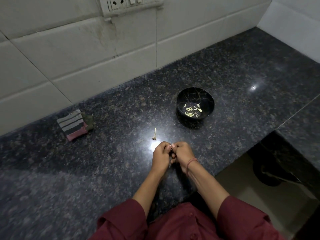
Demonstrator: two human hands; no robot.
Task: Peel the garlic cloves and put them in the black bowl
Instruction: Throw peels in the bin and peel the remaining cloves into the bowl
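Observation:
The black bowl (195, 94) stands on the dark granite counter (103, 170), right of centre, with several peeled pale garlic cloves (192, 110) in its bottom. In front of it, low over the counter, my left hand (161, 157) and my right hand (183, 153) are pressed together with curled fingers. They pinch a small garlic clove (171, 146) between their fingertips; only a pale sliver of it shows. A bare garlic stem with its root base (154, 135) lies just beyond my hands.
A folded striped cloth (73, 124) lies at the left by the tiled wall (86, 58). The counter ends at the right in a step down, with a dark round object (270, 172) on the floor below. A socket plate (131, 2) is on the wall.

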